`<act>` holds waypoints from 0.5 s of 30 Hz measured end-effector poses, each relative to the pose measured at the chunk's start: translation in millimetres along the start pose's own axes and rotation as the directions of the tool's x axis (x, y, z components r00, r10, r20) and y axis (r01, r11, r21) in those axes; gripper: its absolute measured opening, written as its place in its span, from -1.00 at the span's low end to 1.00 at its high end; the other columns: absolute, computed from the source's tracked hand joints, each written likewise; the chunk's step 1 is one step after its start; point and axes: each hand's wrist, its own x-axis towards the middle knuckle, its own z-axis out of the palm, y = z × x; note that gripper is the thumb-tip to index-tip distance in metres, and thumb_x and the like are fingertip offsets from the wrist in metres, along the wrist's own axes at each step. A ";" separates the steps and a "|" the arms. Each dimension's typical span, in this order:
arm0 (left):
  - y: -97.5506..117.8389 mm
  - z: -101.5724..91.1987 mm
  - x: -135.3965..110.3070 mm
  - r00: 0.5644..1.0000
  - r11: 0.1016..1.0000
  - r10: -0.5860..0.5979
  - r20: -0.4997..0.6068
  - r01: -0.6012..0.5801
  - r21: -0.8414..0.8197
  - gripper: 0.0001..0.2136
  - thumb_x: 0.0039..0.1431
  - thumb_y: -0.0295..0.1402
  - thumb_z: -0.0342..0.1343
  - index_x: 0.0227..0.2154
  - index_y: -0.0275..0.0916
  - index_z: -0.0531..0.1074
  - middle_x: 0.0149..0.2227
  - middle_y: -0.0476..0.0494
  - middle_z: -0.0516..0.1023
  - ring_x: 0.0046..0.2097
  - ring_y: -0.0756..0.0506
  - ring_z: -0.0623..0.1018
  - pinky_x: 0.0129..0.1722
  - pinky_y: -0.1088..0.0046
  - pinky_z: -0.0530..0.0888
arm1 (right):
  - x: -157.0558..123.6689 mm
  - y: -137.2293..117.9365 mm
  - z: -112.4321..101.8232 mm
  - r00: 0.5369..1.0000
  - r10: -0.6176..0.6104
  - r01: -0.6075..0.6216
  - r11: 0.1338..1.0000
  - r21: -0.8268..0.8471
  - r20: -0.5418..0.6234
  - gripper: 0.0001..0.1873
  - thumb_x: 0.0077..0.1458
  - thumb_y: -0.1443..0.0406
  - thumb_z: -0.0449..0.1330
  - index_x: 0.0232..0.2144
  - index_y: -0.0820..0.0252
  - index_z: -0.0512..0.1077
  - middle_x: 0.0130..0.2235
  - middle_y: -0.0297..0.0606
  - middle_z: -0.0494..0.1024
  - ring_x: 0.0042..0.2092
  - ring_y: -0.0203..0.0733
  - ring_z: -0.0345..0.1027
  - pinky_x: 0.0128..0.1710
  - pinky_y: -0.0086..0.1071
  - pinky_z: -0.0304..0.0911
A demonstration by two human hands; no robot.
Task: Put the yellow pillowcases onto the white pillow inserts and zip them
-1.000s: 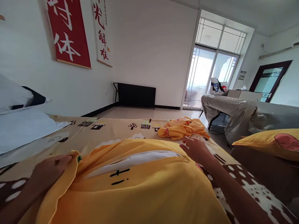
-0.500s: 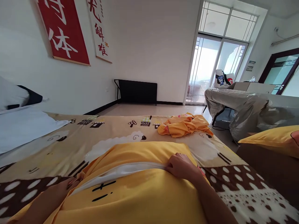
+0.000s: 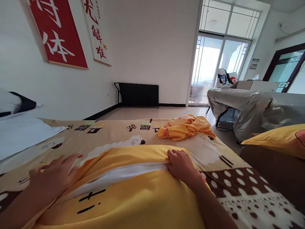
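In front of me a yellow pillowcase (image 3: 143, 194) lies on the bed, with a white pillow (image 3: 119, 175) showing as a strip through its long opening. My right hand (image 3: 179, 163) is closed on the edge of the pillowcase at the right end of that opening. At the left end, my left hand (image 3: 56, 175) is spread, fingers apart, over the pillowcase's left edge and the patterned blanket (image 3: 114, 132). Black marks are printed on the yellow cloth below the opening. The lower part of the pillowcase runs out of view.
A crumpled yellow-orange cloth (image 3: 188, 127) lies at the bed's far right. White bedding (image 3: 26, 130) is at the left. Another yellow pillow (image 3: 278, 136) sits on a brown surface at the right. A plastic-covered table (image 3: 240, 98) stands behind, and a black folded frame (image 3: 139, 94) leans at the wall.
My left hand has let go of the pillowcase's left edge, risen and spread its fingers. My right hand keeps its hold. The view has shifted slightly.
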 end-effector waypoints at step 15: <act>224.5 -11.6 -26.6 0.257 0.327 0.902 0.346 -0.931 -0.160 -0.79 0.04 -0.52 -0.05 -0.31 -0.38 0.45 -0.33 -0.33 0.51 -0.30 -0.21 0.50 -0.33 0.24 0.47 | 0.6 17.9 -13.4 0.985 -0.174 0.167 0.963 0.210 0.015 -0.86 -0.03 0.45 0.10 -0.42 0.20 0.45 -0.37 -0.30 0.53 -0.35 -0.31 0.32 -0.32 -0.44 0.01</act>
